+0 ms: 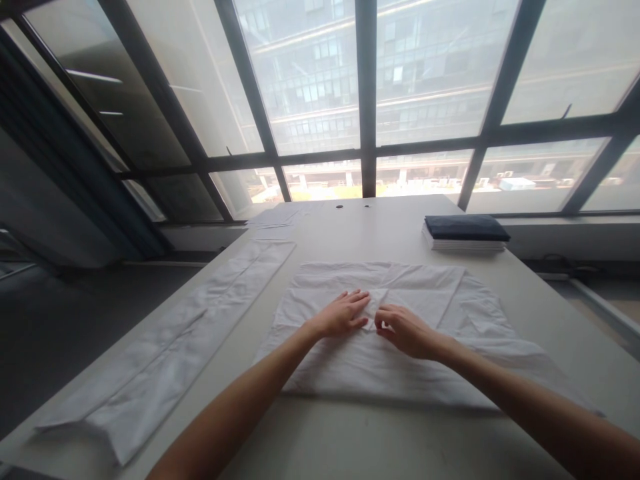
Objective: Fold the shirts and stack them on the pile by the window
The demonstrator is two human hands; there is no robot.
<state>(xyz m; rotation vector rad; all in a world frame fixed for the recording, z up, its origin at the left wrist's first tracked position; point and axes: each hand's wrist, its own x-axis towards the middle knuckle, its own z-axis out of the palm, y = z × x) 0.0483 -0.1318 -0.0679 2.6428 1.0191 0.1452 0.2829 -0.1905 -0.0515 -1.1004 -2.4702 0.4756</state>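
Observation:
A creased white cloth [420,287], which looks like a garment laid out with its layers overlapping, lies spread over the middle of the table. Flat on it rests my left hand [345,313], fingers stretched forward and apart. Just to the right, my right hand [406,328] has its thumb and fingertips closed in a pinch on a small raised fold of the cloth. The two hands are close together but not touching. Exactly how much fabric sits between the right fingertips is partly hidden.
A long folded strip of white fabric [200,313] runs along the left side of the white table [360,233]. Several white sheets [274,219] lie at the back left. A stack with dark folded fabric [466,227] on top stands at the back right. Framed windows rise behind.

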